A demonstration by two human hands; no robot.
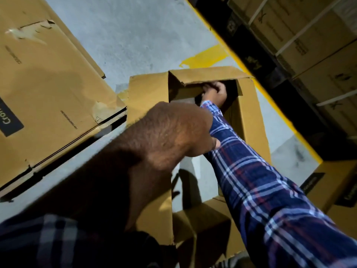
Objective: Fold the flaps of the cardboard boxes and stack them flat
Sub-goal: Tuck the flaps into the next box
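Nearest the camera, filling the centre and lower left of the frame, is the left hand (170, 130). It is seen from the back and its fingers run down behind the near wall of the open box (150, 93), so whether they are curled over that edge or only pressed against it cannot be told.

Beyond it, the right arm in a plaid sleeve (270, 190) reaches from the lower right up to the middle of the frame. The right hand (214, 91) is at the far end of the box, with its fingers bent round the edge of the far flap (208, 76), apparently gripping it, though blur makes this uncertain. That flap is already tipped inward over the opening.

The box lies with its long axis running from the bottom centre up toward the middle of the frame, so the far flap lies straight ahead of the right hand, which is much the nearer to it. The left hand steadies the near side.

Counts: one open box in hand; one stack of flattened boxes (48, 89) at upper left, seemingly two or more sheets; one more box (338, 182) at the right edge; strapped cartons (309, 35) stacked at upper right, too many cut off to count. All rest on the grey floor (125, 35) with its yellow line (212, 35).
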